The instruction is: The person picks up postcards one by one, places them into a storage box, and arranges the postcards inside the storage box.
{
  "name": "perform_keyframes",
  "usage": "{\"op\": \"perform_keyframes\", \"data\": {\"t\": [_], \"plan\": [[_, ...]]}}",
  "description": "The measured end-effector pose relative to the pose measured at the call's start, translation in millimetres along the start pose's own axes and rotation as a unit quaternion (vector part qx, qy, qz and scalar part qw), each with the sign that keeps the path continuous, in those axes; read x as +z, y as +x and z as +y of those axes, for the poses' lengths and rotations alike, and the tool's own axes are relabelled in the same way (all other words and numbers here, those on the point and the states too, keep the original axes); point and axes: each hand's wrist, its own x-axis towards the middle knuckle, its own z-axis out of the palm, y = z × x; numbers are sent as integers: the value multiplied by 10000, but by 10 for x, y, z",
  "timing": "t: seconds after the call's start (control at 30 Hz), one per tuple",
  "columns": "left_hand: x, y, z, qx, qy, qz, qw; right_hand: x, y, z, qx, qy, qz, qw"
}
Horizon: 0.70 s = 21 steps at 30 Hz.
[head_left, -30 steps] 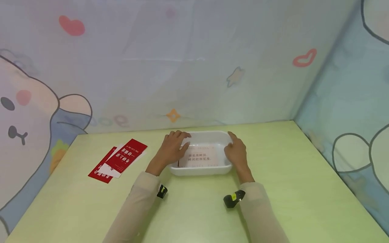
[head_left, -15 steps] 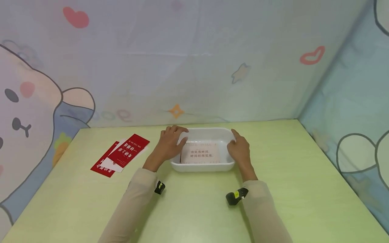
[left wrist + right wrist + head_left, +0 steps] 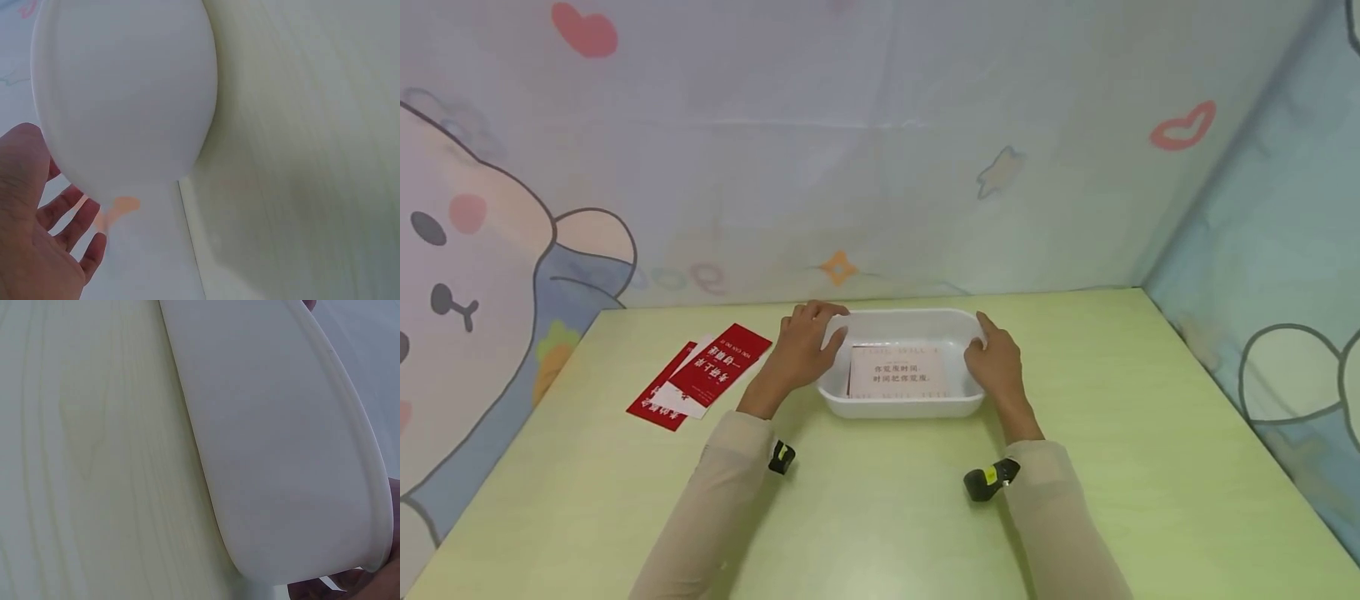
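A white rectangular tray (image 3: 910, 408) rests on the table in the head view. Inside it lies a pale card (image 3: 901, 375) printed with Chinese characters, perhaps the top of a stack. My left hand (image 3: 801, 350) holds the tray's left end loosely, thumb over the rim; the left wrist view shows its other fingers outside, slightly spread. At the opposite end, my right hand (image 3: 997, 367) grips the rim, its thumb on the inner side and the index finger pointing forward. Only slivers of that hand show in the right wrist view, behind the tray wall (image 3: 281, 437).
Left of the tray, several red and white cards (image 3: 718, 367) overlap on the pale green table (image 3: 880, 508). A cartoon-printed cloth backdrop (image 3: 880, 150) rises along the table's back edge and right side. Each wrist wears a small black camera (image 3: 991, 479).
My left hand has shifted left, its thumb drawn back towards the tray's left rim. The right hand keeps its hold, and the head view has tilted slightly.
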Motion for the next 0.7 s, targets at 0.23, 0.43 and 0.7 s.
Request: {"op": "perform_keyframes", "data": {"t": [0.23, 0.43, 0.7], "plan": [[-69, -59, -73, -244, -271, -20, 9993, -6, -12, -3, -82, 74, -9, 9999], [-82, -104, -153, -280, -359, 74, 9989, -14, -4, -2, -196, 88, -5, 9998], [-88, -149, -315, -362, -404, 262, 9982, -19, 27, -9, -234, -102, -52, 9997]]}}
